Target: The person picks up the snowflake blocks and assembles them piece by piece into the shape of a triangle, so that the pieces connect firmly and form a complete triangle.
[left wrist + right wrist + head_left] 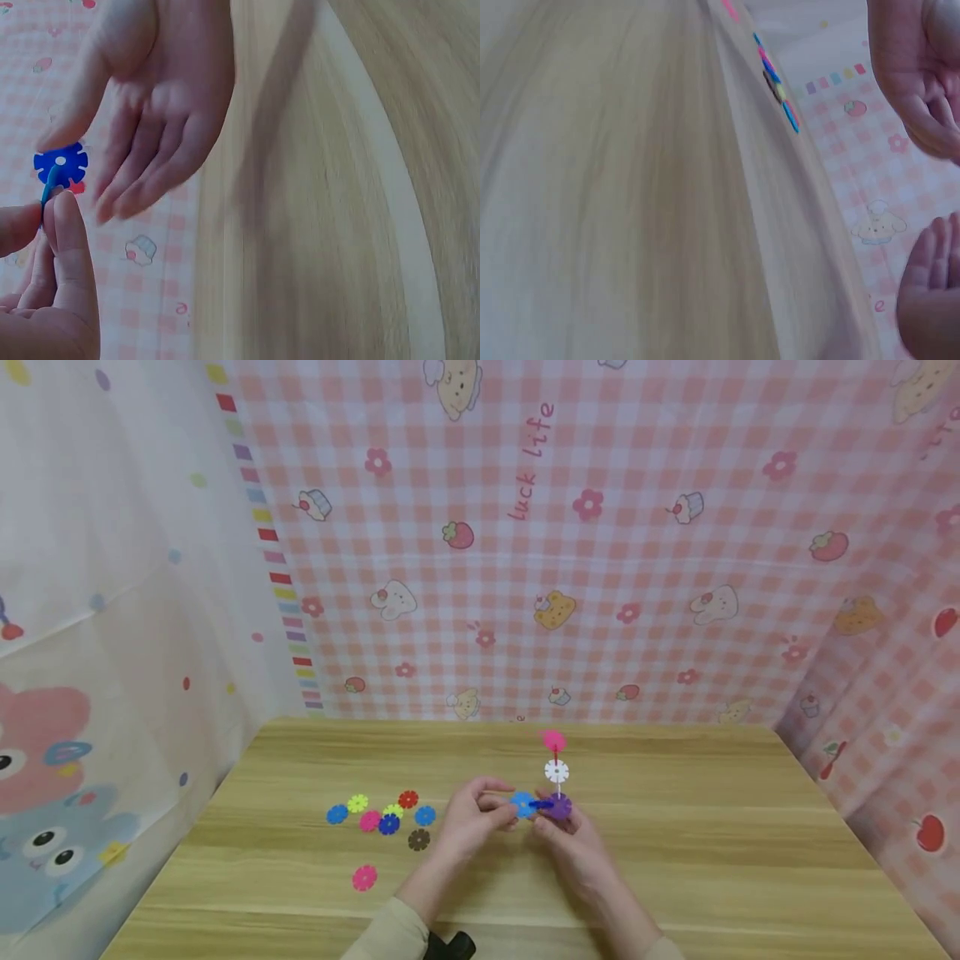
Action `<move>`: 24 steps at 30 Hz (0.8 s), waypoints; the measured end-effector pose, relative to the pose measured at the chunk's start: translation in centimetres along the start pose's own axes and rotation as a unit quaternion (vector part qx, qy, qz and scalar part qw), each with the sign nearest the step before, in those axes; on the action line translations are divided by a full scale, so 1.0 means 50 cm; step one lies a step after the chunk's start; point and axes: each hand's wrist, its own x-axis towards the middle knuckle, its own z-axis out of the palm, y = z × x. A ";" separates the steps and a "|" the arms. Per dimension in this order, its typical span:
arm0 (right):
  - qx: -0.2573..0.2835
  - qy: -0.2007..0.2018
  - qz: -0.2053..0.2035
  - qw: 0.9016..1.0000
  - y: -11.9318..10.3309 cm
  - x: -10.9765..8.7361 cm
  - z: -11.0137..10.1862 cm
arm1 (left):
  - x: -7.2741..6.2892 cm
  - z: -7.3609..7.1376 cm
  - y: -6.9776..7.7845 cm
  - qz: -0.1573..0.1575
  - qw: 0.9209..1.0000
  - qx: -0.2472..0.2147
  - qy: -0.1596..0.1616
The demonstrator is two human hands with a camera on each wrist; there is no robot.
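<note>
My left hand pinches a light blue notched plastic disc between thumb and fingers. A dark blue disc, edge-on in the head view, joins it to a purple disc. Around the purple disc are the thumb and fingers of my right hand; some fingertips are hidden behind it. Up from the purple disc rises a chain with a white disc and a pink disc on top. In the right wrist view both hands are cut off at the right edge and the held discs are out of sight.
Left of my hands, several loose discs lie on the wooden table, among them a brown disc, a red disc and a separate pink disc. A black object shows by my left sleeve. Patterned cloth hangs behind.
</note>
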 end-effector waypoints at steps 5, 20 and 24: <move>0.082 -0.052 -0.028 0.995 0.011 0.005 0.010 | -0.002 0.016 0.003 -0.011 1.000 -0.026 -0.001; 0.154 -0.069 -0.029 0.985 0.017 0.010 0.001 | -0.012 -0.037 -0.018 0.013 0.997 0.069 -0.015; 0.160 -0.051 -0.018 0.986 0.016 0.008 -0.002 | -0.022 -0.097 -0.029 0.025 0.987 0.160 -0.008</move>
